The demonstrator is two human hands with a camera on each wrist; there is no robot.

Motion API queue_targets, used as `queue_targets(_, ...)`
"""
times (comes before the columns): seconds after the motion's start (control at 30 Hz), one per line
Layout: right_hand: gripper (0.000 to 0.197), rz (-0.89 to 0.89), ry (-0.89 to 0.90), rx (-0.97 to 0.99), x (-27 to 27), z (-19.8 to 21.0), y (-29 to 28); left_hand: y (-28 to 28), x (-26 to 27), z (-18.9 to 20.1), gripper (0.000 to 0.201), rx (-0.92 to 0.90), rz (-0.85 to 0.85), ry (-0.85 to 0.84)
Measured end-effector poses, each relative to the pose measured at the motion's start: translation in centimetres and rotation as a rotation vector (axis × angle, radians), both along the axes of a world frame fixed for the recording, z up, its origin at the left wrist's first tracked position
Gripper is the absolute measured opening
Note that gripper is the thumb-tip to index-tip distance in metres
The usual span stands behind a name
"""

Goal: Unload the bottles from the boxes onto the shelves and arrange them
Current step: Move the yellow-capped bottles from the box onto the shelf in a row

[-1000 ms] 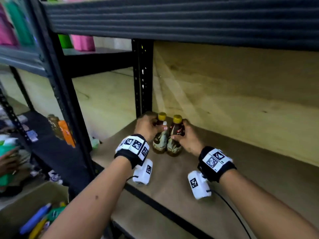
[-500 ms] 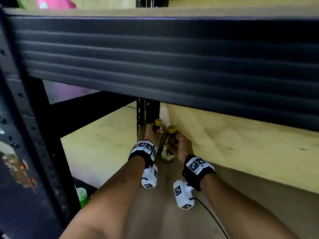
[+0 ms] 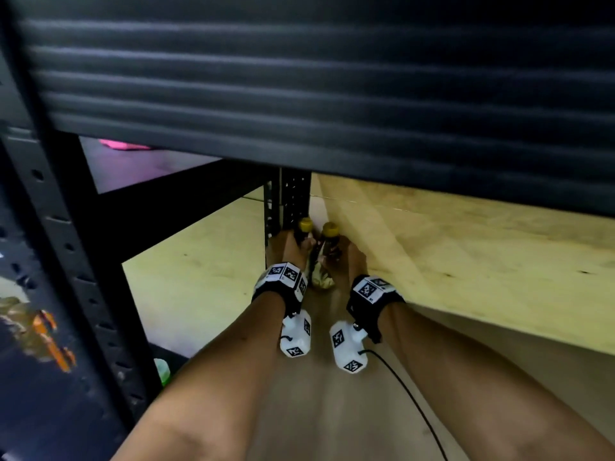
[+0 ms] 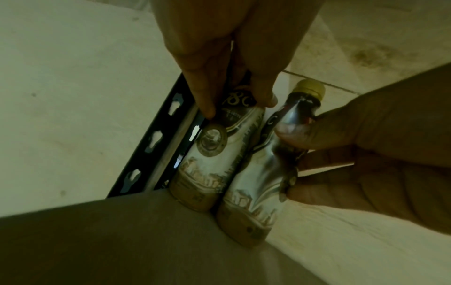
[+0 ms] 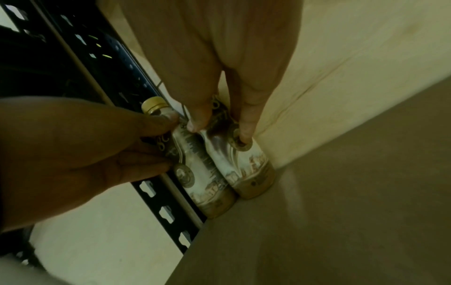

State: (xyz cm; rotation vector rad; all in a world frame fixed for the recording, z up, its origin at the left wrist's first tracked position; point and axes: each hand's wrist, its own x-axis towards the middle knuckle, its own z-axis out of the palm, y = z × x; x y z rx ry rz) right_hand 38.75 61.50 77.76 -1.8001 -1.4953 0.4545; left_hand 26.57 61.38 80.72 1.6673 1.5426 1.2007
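2 bottles, yellow caps: left bottle (image 4: 209, 154) and right bottle (image 4: 258, 185), upright, touching, at back-left corner of the shelf board (image 3: 332, 410) by the black upright post (image 3: 293, 201). Left hand (image 3: 293, 249) grips left bottle, right hand (image 3: 356, 261) grips right one.

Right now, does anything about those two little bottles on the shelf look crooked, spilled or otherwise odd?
Nothing stands out. The two yellow-capped brown drink bottles stand upright, side by side and touching, in the back corner of the brown shelf board, next to the black perforated metal post. The left hand and right hand each hold one. No spill shows.
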Motion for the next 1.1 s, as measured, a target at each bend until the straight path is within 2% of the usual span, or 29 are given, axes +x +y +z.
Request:
queue_targets(0.07, 0.02, 0.007, 0.092, 0.042, 0.8, -0.2, -1.0, 0.3, -0.3, -1.0, 0.035, 0.029, 0.047, 0.062)
queue_targets(0.1, 0.028, 0.037, 0.077, 0.035, 1.4, -0.4, -1.6, -0.4, -0.4, -1.2, 0.037, 0.018, 0.06, 0.046)
queue_targets(0.17, 0.051, 0.095, -0.091, -0.033, 3.0, -0.8, -3.4, -1.7, -0.2, -1.5, 0.032, -0.049, 0.1, 0.09)
queue_targets(0.27, 0.061, 0.145, -0.355, -0.107, 6.0, -0.9, -6.8, -4.4, 0.5, -1.1, 0.031, 0.035, 0.062, 0.243)
queue_targets(0.4, 0.065, 0.188, -0.571, -0.242, 11.6, -1.5, -11.5, -8.1, 4.1, -1.7, 0.039, 0.067, -0.172, 0.575)
queue_targets(0.47, 0.06, 0.205, -0.653, -0.289, 14.6, -1.8, -14.5, -11.2, 6.8, -1.5, 0.05, 0.031, -0.324, 0.763)
queue_targets(0.53, 0.055, 0.204, -0.691, -0.328, 17.7, -1.8, -18.0, -14.6, 9.7, -1.4, 0.059, 0.006, -0.418, 0.864)
queue_targets(0.6, 0.064, 0.201, -0.714, -0.373, 21.2, -2.0, -21.8, -18.2, 12.9, -1.5, 0.065, -0.016, -0.487, 0.834)
queue_targets(0.67, 0.091, 0.203, -0.714, -0.399, 25.0, -2.5, -25.8, -22.1, 15.9, -1.6, 0.068, -0.011, -0.524, 0.796)
queue_targets(0.7, 0.094, 0.207, -0.716, -0.404, 26.8, -2.7, -28.2, -24.1, 17.2, -1.9, 0.068, -0.008, -0.519, 0.775)
queue_targets(0.8, 0.06, 0.195, -0.681, -0.372, 31.4, -2.0, -36.6, -30.8, 21.1, -3.4, 0.065, -0.016, -0.506, 0.773)
queue_targets(0.97, 0.066, 0.259, -0.701, -0.392, 38.2, -3.6, -49.1, -41.0, 27.4, -7.6, 0.06, -0.039, -0.559, 0.749)
queue_targets(1.1, 0.056, 0.241, -0.622, -0.317, 38.8, -5.7, -57.1, -48.0, 30.3, -10.5, 0.06, -0.014, -0.586, 0.794)
